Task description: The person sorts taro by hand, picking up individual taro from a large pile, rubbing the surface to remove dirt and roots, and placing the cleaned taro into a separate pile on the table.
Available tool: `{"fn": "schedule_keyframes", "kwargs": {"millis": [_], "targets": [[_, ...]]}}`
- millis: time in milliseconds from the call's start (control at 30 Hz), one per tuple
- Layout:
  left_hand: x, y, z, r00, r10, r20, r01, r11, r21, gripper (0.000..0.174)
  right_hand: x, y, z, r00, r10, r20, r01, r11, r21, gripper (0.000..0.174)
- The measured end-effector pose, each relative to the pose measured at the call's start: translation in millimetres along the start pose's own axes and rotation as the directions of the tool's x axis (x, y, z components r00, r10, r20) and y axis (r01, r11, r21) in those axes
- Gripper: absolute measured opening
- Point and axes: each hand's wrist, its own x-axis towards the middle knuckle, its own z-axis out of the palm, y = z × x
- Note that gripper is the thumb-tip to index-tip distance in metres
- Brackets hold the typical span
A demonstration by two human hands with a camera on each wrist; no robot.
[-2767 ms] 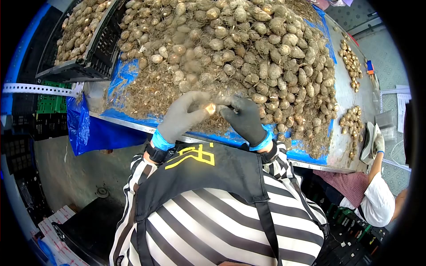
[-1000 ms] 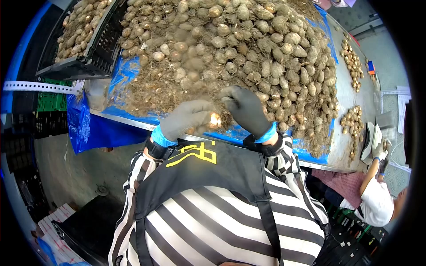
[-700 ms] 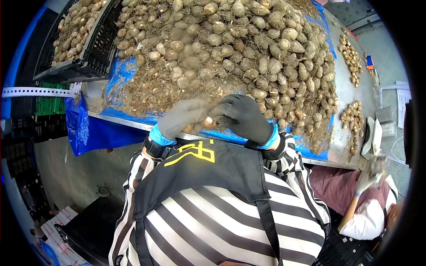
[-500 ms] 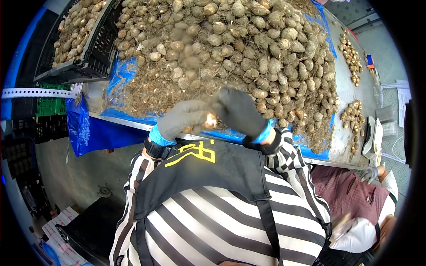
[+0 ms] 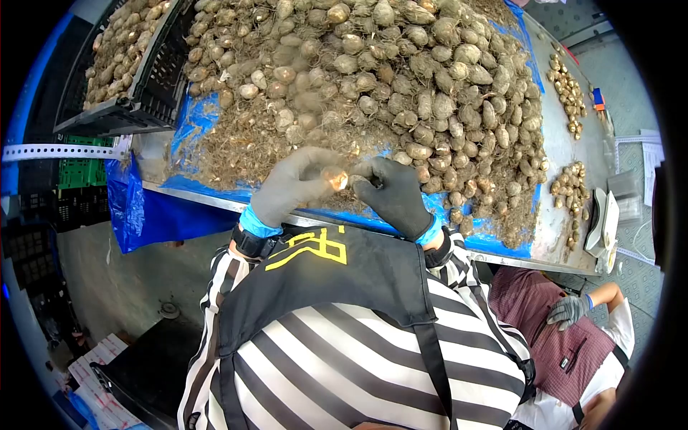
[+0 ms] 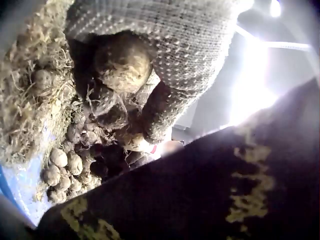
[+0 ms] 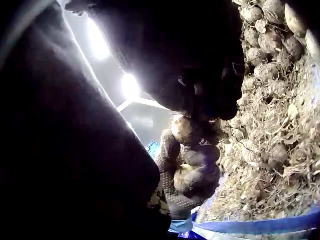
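My left hand, in a grey knit glove with a blue cuff, grips a small hairy taro whose pale cut face shows toward the right. In the right wrist view the left fingers curl round two taros, a pale one at the fingertips and a lower one in the palm. A rounded taro also shows under the glove in the left wrist view. My right hand, in a dark glove, has bent fingers right beside the held taro; I cannot tell what its fingertips hold.
A big heap of rooty taros covers the table's blue sheet. Loose root litter lies before it. A black crate of taros stands at left. Sorted taros lie at right, near another person in a maroon apron.
My right hand has drawn down and slightly away from over my left fingertips. My left hand has turned, showing its thumb and forefinger round the taro. The other person has shifted lower.
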Motion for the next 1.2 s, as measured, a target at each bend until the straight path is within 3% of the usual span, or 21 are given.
{"fn": "schedule_keyframes", "kwargs": {"millis": [67, 167, 200, 300, 400, 500, 600, 800, 900, 967, 1100, 1200], "targets": [[-2.3, 0.2, -1.1, 1.0, 0.01, 0.022, -0.009, 0.999, -0.051, 0.052, 5.3, 6.0, 5.0, 0.998, 0.06, -0.025, -0.059, 0.997, 0.041, 0.016], [-3.3, 1.2, -3.7, 0.997, 0.025, 0.067, -0.014, 0.987, -0.159, 0.048, 18.2, 38.0, 3.5, 0.991, 0.037, -0.126, -0.054, 0.989, -0.135, 0.012], [-2.6, -1.5, -5.1, 0.998, 0.023, 0.06, -0.011, 0.983, -0.181, 0.048, 18.0, 38.1, -1.0, 0.998, 0.03, -0.058, -0.043, 0.97, -0.239, 0.013], [0.6, -9.8, -3.0, 1.0, 0.017, 0.004, -0.016, 0.978, -0.208, 0.053, 14.5, 25.6, 4.1, 0.971, -0.132, -0.201, 0.133, 0.991, -0.004, 0.017], [0.6, -11.1, -0.1, 0.998, 0.043, -0.039, -0.052, 0.962, -0.267, 0.058, 8.3, 7.2, -5.2, 0.994, -0.033, -0.103, 0.04, 0.997, 0.063, 0.021], [-1.5, -6.3, 1.4, 0.999, 0.044, -0.019, -0.048, 0.956, -0.289, 0.056, 3.3, -4.1, -3.1, 0.992, -0.059, -0.113, 0.069, 0.994, 0.083, 0.022], [-0.6, -6.6, -1.5, 1.0, 0.012, -0.01, -0.014, 0.963, -0.27, 0.053, 1.3, -7.5, 9.6, 0.978, -0.138, -0.157, 0.156, 0.982, 0.109, 0.022], [0.4, -10.2, 3.7, 0.992, 0.092, -0.091, -0.113, 0.961, -0.253, 0.049, 7.8, -4.3, 20.3, 0.831, -0.481, -0.28, 0.433, 0.875, -0.219, 0.022], [-1.5, -6.4, 5.8, 0.987, 0.055, -0.15, -0.079, 0.985, -0.153, 0.044, 14.8, -2.9, 21.6, 0.828, -0.516, -0.221, 0.462, 0.85, -0.253, 0.017], [-1.0, -11.0, 6.1, 0.979, 0.059, -0.194, -0.075, 0.994, -0.074, 0.039, 14.3, 2.8, 23.6, 0.858, -0.488, -0.158, 0.459, 0.868, -0.19, 0.014], [2.9, -9.8, 2.5, 0.976, 0.096, -0.197, -0.135, 0.973, -0.19, 0.04, 9.4, 8.3, 23.9, 0.859, -0.502, 0.101, 0.512, 0.838, -0.19, 0.014], [-0.2, -13.4, 0.5, 0.977, 0.097, -0.19, -0.142, 0.961, -0.238, 0.041, 10.7, 1.2, 15.1, 0.953, -0.298, -0.062, 0.294, 0.954, -0.065, 0.014]]}}
